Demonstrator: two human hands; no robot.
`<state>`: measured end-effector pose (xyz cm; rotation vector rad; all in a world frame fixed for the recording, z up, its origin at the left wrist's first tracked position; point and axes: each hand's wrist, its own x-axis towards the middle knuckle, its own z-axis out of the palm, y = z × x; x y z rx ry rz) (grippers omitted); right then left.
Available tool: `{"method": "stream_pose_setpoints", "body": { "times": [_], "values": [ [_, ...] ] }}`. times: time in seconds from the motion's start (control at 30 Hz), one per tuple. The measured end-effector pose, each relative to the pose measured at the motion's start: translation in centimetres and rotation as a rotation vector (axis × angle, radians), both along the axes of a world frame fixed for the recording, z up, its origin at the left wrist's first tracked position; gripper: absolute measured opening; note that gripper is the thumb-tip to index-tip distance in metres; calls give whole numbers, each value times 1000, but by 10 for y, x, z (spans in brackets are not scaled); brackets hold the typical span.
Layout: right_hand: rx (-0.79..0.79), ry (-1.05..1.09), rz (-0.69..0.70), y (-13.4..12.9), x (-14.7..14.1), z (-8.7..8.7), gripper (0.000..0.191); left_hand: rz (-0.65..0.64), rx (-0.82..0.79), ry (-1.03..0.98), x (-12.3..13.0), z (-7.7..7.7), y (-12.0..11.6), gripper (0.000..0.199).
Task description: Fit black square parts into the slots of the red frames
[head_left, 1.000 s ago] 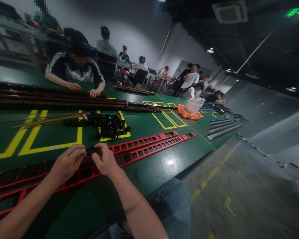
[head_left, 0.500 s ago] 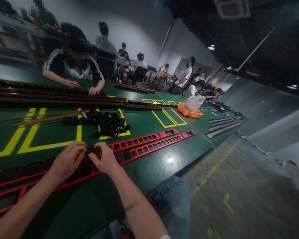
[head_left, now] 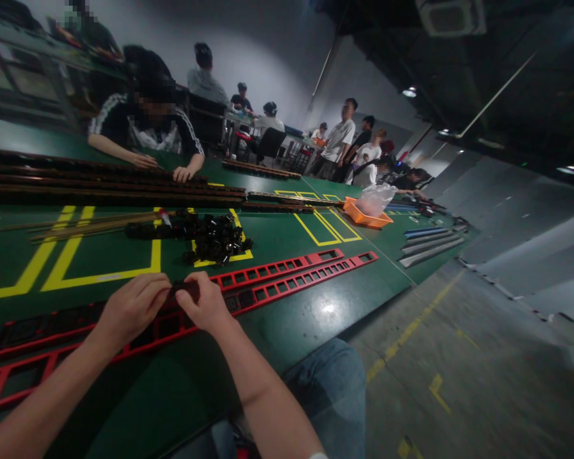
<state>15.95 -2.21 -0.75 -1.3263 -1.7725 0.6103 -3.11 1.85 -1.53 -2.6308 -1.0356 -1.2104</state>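
Note:
My left hand [head_left: 136, 306] and my right hand [head_left: 201, 299] meet above two long red slotted frames [head_left: 291, 280], fingers closed round a small black part [head_left: 182, 287] between them. Much of that part is hidden by my fingers. Black pieces sit in some slots of the red frames, mostly at the left; the slots toward the right end show green table through them. Beyond my hands lies a heap of small black parts [head_left: 217, 237] on the green table [head_left: 287, 344].
Long dark strips [head_left: 100, 188] lie across the table in front of a seated person [head_left: 148, 121]. Thin brown rods [head_left: 90, 226] are beside the heap. An orange tray [head_left: 368, 220] holds a clear bag. Grey strips [head_left: 430, 248] lie farther right, near the table edge.
My hands stay together on the black part, with my right fingers slightly shifted over it. The view has moved slightly. In the background a standing person is more upright.

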Motion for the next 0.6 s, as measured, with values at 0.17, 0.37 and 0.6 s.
{"method": "stream_pose_setpoints", "body": {
  "times": [0.17,0.37,0.6],
  "values": [
    [26,43,-1,3,0,-5,35,100,50,54,2,2,-4,25],
    [95,123,-102,6,0,-5,43,326,-37,11,-9,16,1,33],
    [194,39,40,9,0,-3,25,421,-372,313,-29,20,15,37]
  ]
}}
